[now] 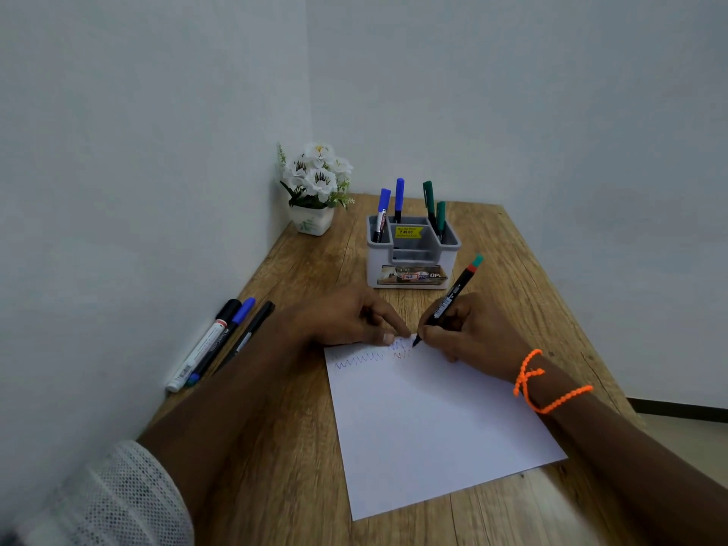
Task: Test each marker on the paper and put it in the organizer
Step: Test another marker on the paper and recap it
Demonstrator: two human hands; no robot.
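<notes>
right hand (470,332): grips a black marker (449,303), tip on the paper (433,423) near its far edge.
left hand (346,317): fingers straight, pressing the paper's far left corner.
organizer (411,254): toward the tabletop's far edge, holding blue and green markers.
three markers (214,342): along the tabletop's left edge.

Right hand (468,329) grips black marker (449,305), tip on paper (433,419) by red zigzag (402,354); blue zigzag (358,362) to its left. Left hand (350,317) presses paper's top edge, fingers flat. Organizer (411,252) behind holds two blue and two green markers. Three markers (214,342) lie at table's (299,407) left edge. Flower pot (313,191) in corner.
</notes>
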